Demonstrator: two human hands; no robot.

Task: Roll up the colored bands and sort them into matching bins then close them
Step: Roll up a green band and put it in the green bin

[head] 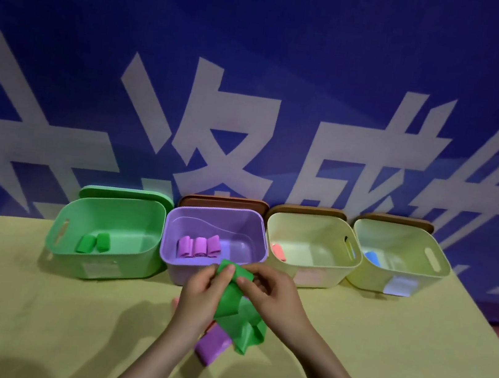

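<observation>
Staged demo or event space, not a home: big blue printed banner (260,61) with huge white characters as backdrop, plain yellow-green table (30,301) pushed against it, coloured storage bins (101,263) lined up.

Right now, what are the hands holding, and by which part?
Both the left hand and the right hand pinch the green band at its upper end; the rest hangs down toward the table.

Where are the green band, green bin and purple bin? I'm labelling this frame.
green band (233,296), head view, on its flat middle.
green bin (107,261), head view, on its front wall.
purple bin (176,267), head view, on its front wall.
</observation>
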